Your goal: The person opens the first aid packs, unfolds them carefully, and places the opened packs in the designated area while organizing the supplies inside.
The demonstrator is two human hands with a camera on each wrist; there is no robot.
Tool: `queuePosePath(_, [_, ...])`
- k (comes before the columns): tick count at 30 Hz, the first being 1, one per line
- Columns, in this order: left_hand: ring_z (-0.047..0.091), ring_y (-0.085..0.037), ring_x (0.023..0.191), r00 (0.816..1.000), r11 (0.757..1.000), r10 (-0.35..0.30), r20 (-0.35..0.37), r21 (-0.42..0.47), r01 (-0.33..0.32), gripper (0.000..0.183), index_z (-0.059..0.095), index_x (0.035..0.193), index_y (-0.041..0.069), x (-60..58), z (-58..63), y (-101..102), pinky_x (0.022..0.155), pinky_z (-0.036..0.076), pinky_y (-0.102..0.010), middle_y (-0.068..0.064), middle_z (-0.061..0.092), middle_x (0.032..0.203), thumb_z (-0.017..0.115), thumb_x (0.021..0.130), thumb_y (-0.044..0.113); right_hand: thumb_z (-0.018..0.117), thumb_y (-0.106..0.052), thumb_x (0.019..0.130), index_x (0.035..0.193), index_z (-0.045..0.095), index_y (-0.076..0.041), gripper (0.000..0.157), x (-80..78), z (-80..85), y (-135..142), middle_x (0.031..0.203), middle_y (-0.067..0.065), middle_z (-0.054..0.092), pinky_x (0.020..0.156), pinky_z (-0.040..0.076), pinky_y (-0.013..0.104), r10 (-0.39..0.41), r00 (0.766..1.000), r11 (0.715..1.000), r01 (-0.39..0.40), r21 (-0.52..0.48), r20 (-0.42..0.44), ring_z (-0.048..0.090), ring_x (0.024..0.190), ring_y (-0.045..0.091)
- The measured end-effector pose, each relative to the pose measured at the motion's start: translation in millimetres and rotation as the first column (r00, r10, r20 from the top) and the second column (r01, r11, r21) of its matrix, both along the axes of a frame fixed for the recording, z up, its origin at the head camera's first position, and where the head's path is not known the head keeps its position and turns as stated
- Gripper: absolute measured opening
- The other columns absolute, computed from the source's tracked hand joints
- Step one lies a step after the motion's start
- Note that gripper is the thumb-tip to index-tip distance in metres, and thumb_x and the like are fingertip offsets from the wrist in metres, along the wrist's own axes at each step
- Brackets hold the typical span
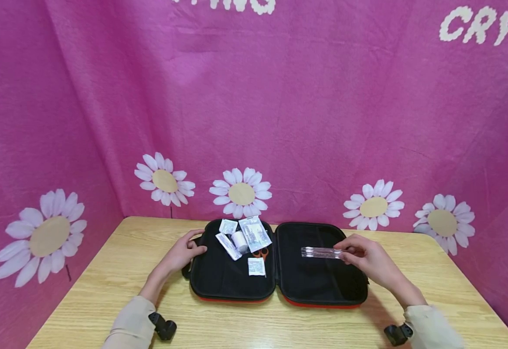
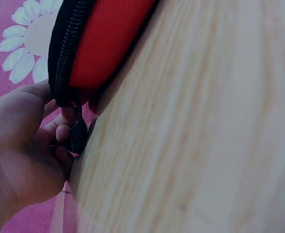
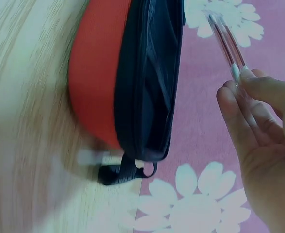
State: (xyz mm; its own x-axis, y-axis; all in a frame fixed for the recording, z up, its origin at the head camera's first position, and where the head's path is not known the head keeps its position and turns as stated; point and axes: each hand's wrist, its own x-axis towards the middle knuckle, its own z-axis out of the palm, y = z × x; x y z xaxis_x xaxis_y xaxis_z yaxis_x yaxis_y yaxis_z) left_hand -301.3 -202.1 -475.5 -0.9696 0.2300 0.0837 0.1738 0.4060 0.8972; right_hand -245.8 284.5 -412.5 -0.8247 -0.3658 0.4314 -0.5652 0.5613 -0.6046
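Observation:
A zippered case with black lining (image 1: pixel 223 283) and a red shell (image 2: pixel 111 43) lies unfolded on the table. My left hand (image 1: pixel 180 254) grips its left rim, thumb on top and fingers curled below, near a black strap (image 2: pixel 78 133). Above the right half, my right hand (image 1: pixel 373 261) pinches one end of a clear packet of cotton swabs (image 1: pixel 316 252). White tips and reddish-brown sticks show through the plastic in the right wrist view. That half of the case has nothing else visible in it.
In the left half lie a white roll (image 1: pixel 238 241), a large printed sachet (image 1: pixel 255 234), a long packet (image 1: pixel 229 246), two small sachets, one lower (image 1: pixel 256 266), and orange-handled scissors (image 1: pixel 264 252). A pink flowered cloth (image 1: pixel 280 121) hangs behind the wooden table (image 1: pixel 219 327).

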Motion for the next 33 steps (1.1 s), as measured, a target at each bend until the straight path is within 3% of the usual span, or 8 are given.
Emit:
queuePosePath(7, [0.042,-0.009,0.051,1.0,1.0,-0.002,-0.002,-0.017,0.002,0.06,0.039,0.146,-0.005,-2.9,-2.4,0,0.051,0.037,-0.024,0.002,0.048,0.063,0.065,0.095,0.013,0.073,0.0,0.085,0.102,0.074,-0.006,0.018,5.0,-2.9,22,0.082,0.004,0.067,0.059,0.052,0.021,-0.053,0.999,0.998,0.052,0.04,0.013,0.062,0.065,0.006])
queuePosePath(14, [0.042,-0.009,0.051,1.0,1.0,-0.007,0.011,-0.009,0.007,0.06,0.04,0.146,-0.006,0.6,3.2,1,0.051,0.037,-0.024,0.0,0.048,0.063,0.065,0.094,0.01,0.073,0.0,0.086,0.101,0.074,-0.007,0.017,13.9,-7.5,51,0.078,0.001,0.066,0.057,0.049,0.021,-0.116,0.993,0.989,0.112,0.101,0.03,0.062,0.064,0.006])
queuePosePath(20, [0.042,-0.007,0.052,1.0,1.0,0.001,0.014,-0.011,-0.001,0.06,0.041,0.145,-0.004,-1.4,-1.2,-1,0.051,0.036,-0.024,0.002,0.048,0.062,0.066,0.093,0.011,0.072,-0.001,0.086,0.101,0.074,-0.004,0.016,19.1,-12.5,73,0.075,-0.004,0.066,0.054,0.046,0.021,-0.141,0.989,0.981,0.133,0.139,0.051,0.059,0.062,0.002])
queuePosePath(27, [0.042,-0.008,0.051,1.0,1.0,0.007,0.012,-0.012,-0.006,0.06,0.041,0.145,-0.004,-2.0,-1.2,-2,0.05,0.036,-0.024,0.002,0.048,0.062,0.067,0.093,0.011,0.069,0.003,0.087,0.099,0.072,0.001,0.012,20.7,-13.2,80,0.074,0.0,0.067,0.053,0.051,0.026,-0.061,0.989,0.988,0.041,0.148,0.132,0.061,0.061,0.003])
queuePosePath(33, [0.041,-0.007,0.051,1.0,1.0,0.006,0.012,-0.013,-0.006,0.059,0.041,0.145,-0.004,-2.3,-0.1,-1,0.05,0.035,-0.023,0.002,0.048,0.062,0.066,0.093,0.01,0.065,0.002,0.091,0.101,0.071,0.004,0.012,17.7,-14.8,76,0.08,0.005,0.07,0.055,0.053,0.028,0.019,0.964,0.991,-0.054,0.123,0.265,0.063,0.063,0.004])
